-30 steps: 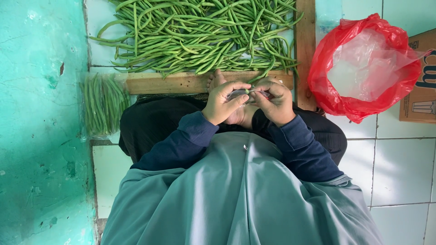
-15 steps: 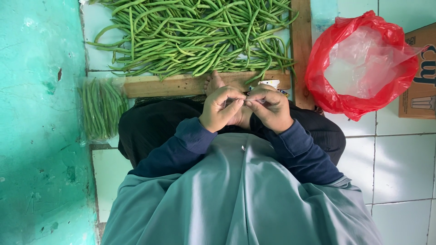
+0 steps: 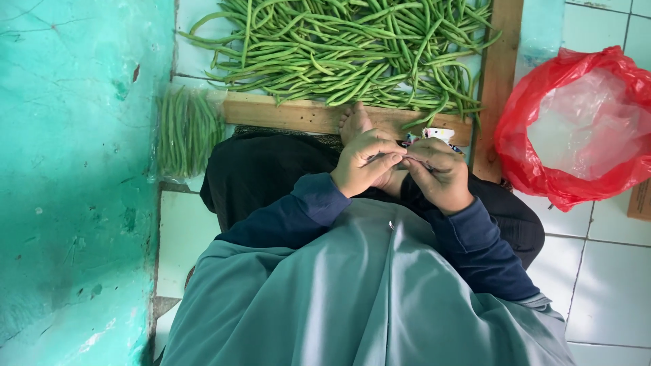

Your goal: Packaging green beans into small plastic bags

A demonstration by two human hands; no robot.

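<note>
A turquoise wall (image 3: 74, 183) fills the nine o'clock side, above white floor tiles (image 3: 607, 271). The person's grey-green garment (image 3: 352, 298) spreads across six o'clock, dark blue sleeves (image 3: 475, 251) running up from it. At twelve o'clock a loose heap of long green beans (image 3: 352, 51) lies inside a wooden frame (image 3: 291, 114). A red plastic bag (image 3: 576, 129) sits open at three o'clock, and a tidy bundle of beans (image 3: 188, 132) rests at ten o'clock by the wall. In the middle, the left hand (image 3: 366, 163) and right hand (image 3: 439, 173) are drawn together, fingertips pinching a small thin piece (image 3: 400, 160) between them; I cannot tell what it is. A bare foot (image 3: 354, 122) shows just above the hands.
</note>
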